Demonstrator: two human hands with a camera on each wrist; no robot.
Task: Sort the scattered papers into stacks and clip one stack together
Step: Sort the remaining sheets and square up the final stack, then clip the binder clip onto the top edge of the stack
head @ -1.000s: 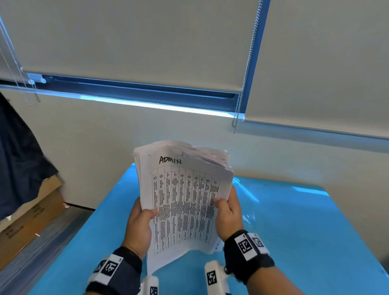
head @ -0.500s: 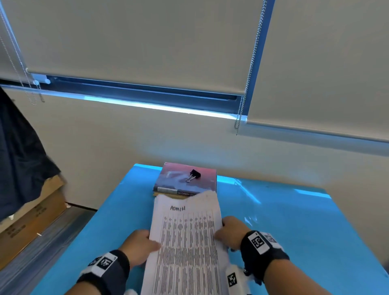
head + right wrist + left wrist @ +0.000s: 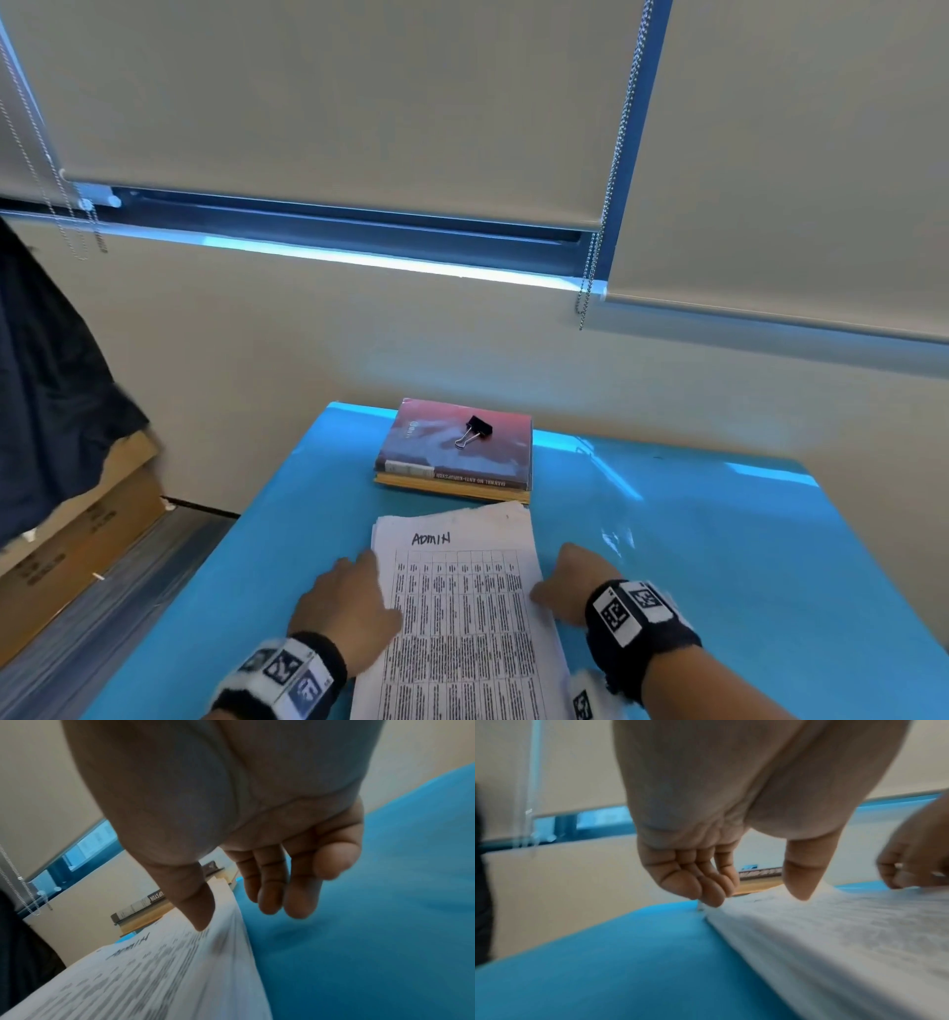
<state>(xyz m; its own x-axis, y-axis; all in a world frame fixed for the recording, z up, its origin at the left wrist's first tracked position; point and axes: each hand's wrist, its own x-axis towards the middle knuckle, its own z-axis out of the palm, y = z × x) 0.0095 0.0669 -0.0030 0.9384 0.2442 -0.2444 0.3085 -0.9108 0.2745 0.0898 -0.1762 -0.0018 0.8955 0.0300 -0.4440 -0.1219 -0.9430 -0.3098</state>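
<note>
A thick stack of printed papers (image 3: 462, 616) headed "ADMIN" lies flat on the blue table (image 3: 719, 565). My left hand (image 3: 349, 601) sits at the stack's left edge. In the left wrist view its fingertips (image 3: 713, 896) touch the table against that edge, and the thumb rests on the top sheet (image 3: 834, 933). My right hand (image 3: 570, 580) is at the right edge. Its thumb lies on the papers (image 3: 154, 973) and its fingers (image 3: 272, 902) hang loose over the table. A black binder clip (image 3: 475, 430) lies apart on a red book (image 3: 457, 452).
The red book tops a small pile of books just beyond the stack, near the table's far edge and the wall. A cardboard box (image 3: 67, 555) and a dark garment (image 3: 46, 401) are off the table's left side. Blind chains (image 3: 601, 288) hang at the window.
The stack was held upright in both hands; it has been lowered flat onto the table. Both hands have loosened their grip and now rest at its side edges.
</note>
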